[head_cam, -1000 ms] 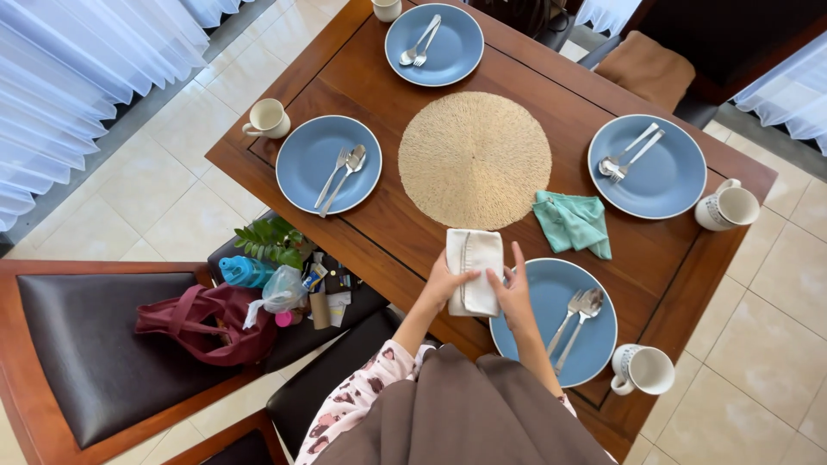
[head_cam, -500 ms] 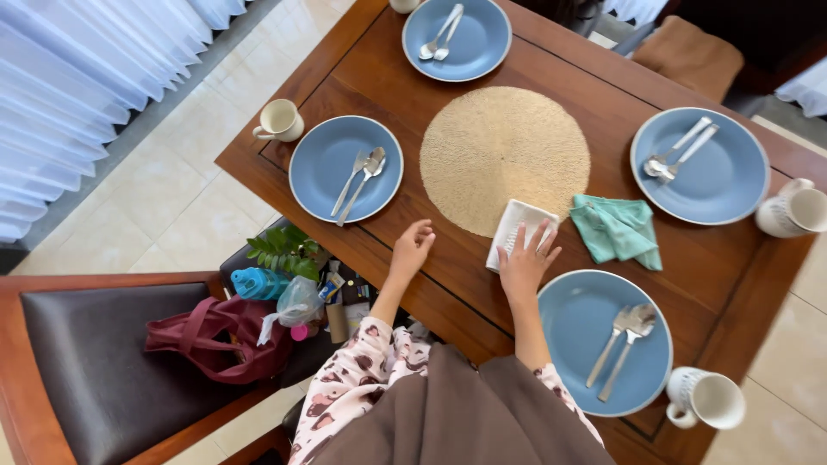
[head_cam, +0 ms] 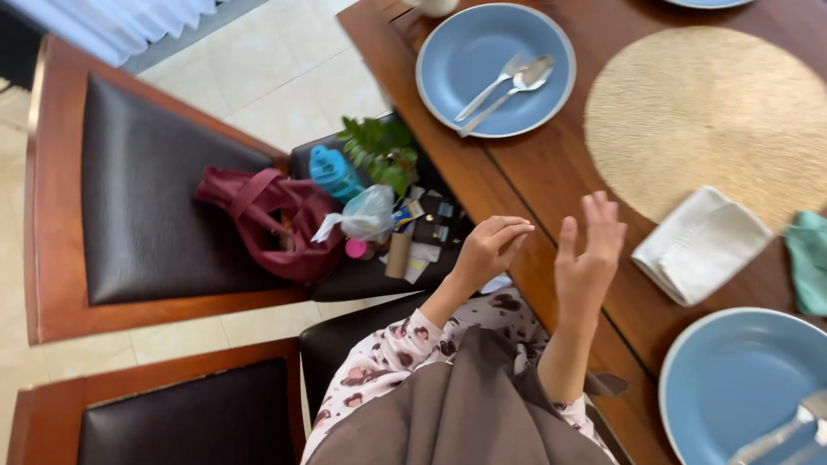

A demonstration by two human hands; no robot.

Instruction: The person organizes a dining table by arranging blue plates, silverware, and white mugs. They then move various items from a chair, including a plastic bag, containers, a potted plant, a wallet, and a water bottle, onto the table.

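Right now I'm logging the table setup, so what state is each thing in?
Left hand: empty, fingers curled.
Right hand: empty, open.
White napkin: folded, flat on table.
Green napkin: lying beside it.
Upper blue plate: holds spoon and fork.
Maroon bag: slumped on chair.

Glossy wooden table (head_cam: 551, 185), rough woven mat (head_cam: 715, 120), soft cloth napkin (head_cam: 699, 244), shiny metal spoon (head_cam: 508, 90).
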